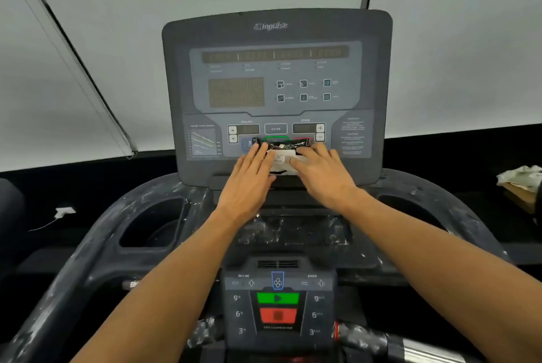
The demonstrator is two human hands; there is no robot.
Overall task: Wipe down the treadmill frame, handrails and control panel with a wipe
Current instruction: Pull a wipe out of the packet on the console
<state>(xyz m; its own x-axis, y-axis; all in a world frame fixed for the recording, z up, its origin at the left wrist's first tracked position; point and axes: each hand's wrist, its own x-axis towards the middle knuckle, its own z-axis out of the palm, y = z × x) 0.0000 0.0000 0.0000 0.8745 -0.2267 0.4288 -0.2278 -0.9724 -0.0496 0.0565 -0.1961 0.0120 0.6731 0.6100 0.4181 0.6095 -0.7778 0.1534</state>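
Both hands are pressing a wipe packet [283, 157] flat against the lower edge of the upright control panel [275, 92]. The left hand [249, 183] is lying with fingers straight on the packet's left end; its grip is released. The right hand [321, 175] is covering the right end, fingers extended, grip likewise released. The lower keypad [278, 301] is sitting between the forearms.

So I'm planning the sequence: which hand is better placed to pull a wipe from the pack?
Probably the right hand: its fingers lie over the wipe pack near its white label, while the left hand steadies its left end.
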